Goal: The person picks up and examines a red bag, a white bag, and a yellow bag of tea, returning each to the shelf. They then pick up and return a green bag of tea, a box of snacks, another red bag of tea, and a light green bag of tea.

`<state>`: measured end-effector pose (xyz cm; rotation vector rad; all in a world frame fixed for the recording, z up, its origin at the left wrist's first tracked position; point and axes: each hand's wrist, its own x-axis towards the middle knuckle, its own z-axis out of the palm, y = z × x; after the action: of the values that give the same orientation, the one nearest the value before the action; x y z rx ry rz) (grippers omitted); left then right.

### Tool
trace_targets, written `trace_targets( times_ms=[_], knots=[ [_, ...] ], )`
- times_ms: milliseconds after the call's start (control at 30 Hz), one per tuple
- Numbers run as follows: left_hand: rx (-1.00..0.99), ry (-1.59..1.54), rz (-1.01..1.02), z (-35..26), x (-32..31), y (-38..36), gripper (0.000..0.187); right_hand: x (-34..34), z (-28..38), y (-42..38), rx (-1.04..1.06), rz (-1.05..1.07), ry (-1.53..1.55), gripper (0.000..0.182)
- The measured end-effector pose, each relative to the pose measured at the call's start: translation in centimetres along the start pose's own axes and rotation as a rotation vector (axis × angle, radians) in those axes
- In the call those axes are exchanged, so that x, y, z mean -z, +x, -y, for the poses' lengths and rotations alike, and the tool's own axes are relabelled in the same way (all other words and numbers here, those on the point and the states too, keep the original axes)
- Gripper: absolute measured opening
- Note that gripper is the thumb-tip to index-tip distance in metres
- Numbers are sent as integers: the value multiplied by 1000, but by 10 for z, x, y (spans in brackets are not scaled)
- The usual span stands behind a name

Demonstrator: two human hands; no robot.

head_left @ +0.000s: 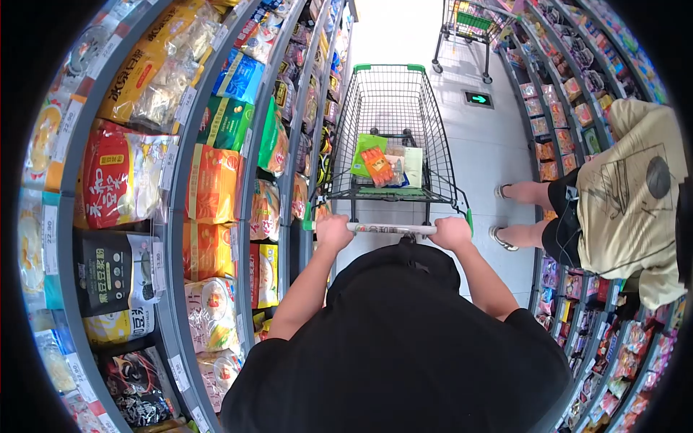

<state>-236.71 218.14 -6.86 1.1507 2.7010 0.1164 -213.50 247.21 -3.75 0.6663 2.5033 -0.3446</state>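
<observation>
Both of my hands grip the light grey handle (390, 229) of a shopping cart (354, 94). My left hand (335, 233) is wrapped round the handle's left end, and my right hand (452, 234) is closed round the right end. The cart is a dark wire basket with green trim, pointing straight ahead of me. Near its handle end lie a green packet (367, 150), an orange packet (376, 165) and a pale box-like item (412, 166). Other small items there partly overlap, and I cannot make out their kinds.
Shelves of bagged food (213, 184) line the left side, close to the cart. On the right, a person in a beige shirt (624, 195) stands beside shelves of small packets (556, 115). Another cart (473, 29) stands ahead right, near a green arrow floor sign (478, 99).
</observation>
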Motion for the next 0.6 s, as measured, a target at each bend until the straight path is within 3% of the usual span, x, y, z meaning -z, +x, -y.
trace_targets(
  times_ms=[167, 600],
  knots=[
    [-12, 4, 31, 4, -6, -34, 16, -28, 9, -31, 11, -111, 27, 41],
    [-77, -22, -97, 14, -33, -164, 12, -97, 50, -137, -9, -74, -20, 44]
  ],
)
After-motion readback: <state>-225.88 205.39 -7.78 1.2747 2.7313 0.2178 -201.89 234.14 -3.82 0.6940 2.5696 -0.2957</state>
